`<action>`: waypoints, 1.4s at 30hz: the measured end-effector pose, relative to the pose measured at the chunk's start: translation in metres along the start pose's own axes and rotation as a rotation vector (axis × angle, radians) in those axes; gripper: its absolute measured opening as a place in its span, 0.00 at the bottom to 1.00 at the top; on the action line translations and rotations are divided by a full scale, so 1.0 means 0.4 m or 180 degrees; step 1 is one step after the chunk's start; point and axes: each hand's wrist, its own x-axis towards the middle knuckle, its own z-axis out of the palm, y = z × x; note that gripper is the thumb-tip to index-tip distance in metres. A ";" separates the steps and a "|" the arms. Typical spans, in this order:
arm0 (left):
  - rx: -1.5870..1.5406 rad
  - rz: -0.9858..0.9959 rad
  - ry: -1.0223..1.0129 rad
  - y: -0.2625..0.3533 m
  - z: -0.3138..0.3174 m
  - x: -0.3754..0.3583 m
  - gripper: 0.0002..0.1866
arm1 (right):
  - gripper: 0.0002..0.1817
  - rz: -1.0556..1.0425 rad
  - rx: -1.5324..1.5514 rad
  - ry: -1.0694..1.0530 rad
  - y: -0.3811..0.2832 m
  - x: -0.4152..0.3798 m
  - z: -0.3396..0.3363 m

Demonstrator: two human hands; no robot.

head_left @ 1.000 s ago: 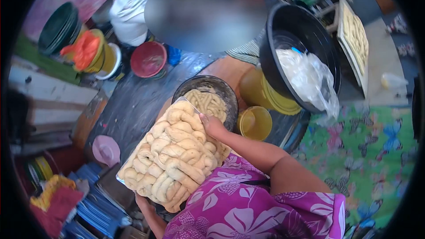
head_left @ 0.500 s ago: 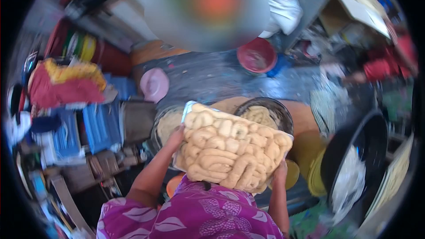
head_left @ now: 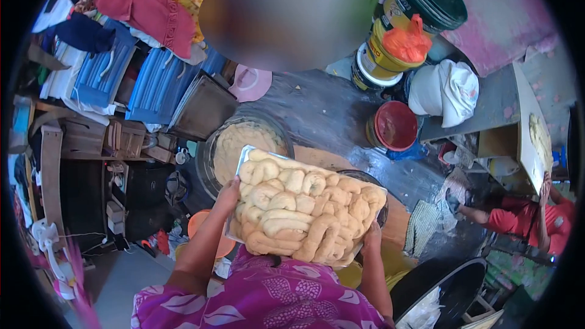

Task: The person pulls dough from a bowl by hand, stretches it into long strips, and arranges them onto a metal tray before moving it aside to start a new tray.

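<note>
A shallow rectangular tray heaped with pale dough pieces, some ring-shaped and some long loops, is held in front of the torso, slightly tilted. My left hand grips its left edge. Around the lower right edge closes my right hand, its fingers partly hidden under the tray. Just beyond the tray's left corner stands a wide dark basin of beige dough or batter. Another dark round vessel is mostly covered by the tray's right side.
A red bucket, white sack and stacked pails stand at upper right. A person in red holds a board at far right. Blue folded chairs are at left, a large black tub at lower right.
The view has turned to the right, so the surroundings appear rotated clockwise. The tray stays in both my hands and sits slightly further left in view.
</note>
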 end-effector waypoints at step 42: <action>0.0130 0.0633 -0.0497 0.899 0.484 0.490 0.29 | 0.23 0.0102 0.0800 0.0906 -0.627 0.589 -0.054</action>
